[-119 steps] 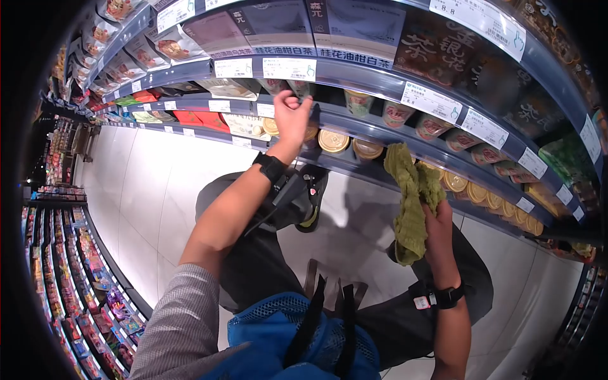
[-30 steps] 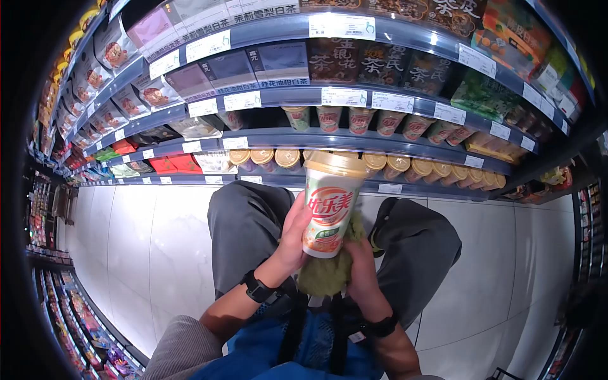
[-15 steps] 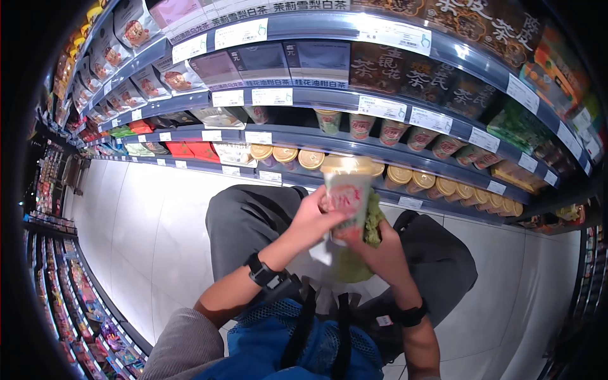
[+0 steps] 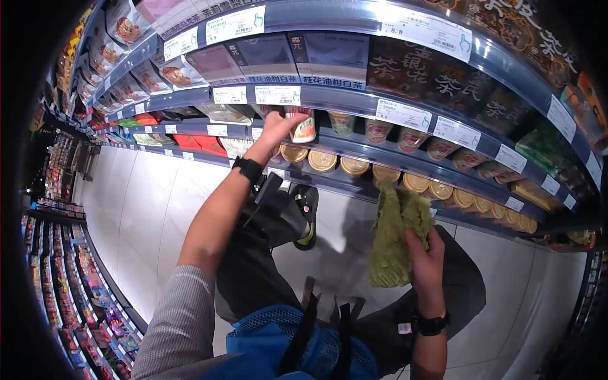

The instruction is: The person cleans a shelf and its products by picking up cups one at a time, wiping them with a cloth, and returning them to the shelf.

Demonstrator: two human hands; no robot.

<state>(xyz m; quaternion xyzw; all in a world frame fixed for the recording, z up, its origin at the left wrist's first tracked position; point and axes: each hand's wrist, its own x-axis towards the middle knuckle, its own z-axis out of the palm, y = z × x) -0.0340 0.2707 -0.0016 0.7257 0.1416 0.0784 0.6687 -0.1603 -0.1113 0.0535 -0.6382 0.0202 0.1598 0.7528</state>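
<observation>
My left hand (image 4: 277, 134) reaches out to the second-lowest shelf, its fingers closed around a paper cup (image 4: 304, 128) with a printed label. The cup's top is hidden under the shelf above. To its right, similar cups (image 4: 379, 130) stand in a row on the same shelf. Down by my right knee, my right hand (image 4: 427, 256) grips a fuzzy green cloth (image 4: 394, 244), which hangs loosely to the left of the fingers.
Gold-lidded jars (image 4: 323, 161) line the bottom shelf. Boxed teas (image 4: 332, 60) fill the shelf above the cups, behind price tags (image 4: 404, 114). My shoe (image 4: 306, 215) rests on the tiled floor (image 4: 171, 209). Another stocked shelf (image 4: 76, 297) runs along the left.
The cup has gone from in front of my lap to the shelf, up and left, in my left hand. My right hand has moved right and lower with the green cloth, away from the cup.
</observation>
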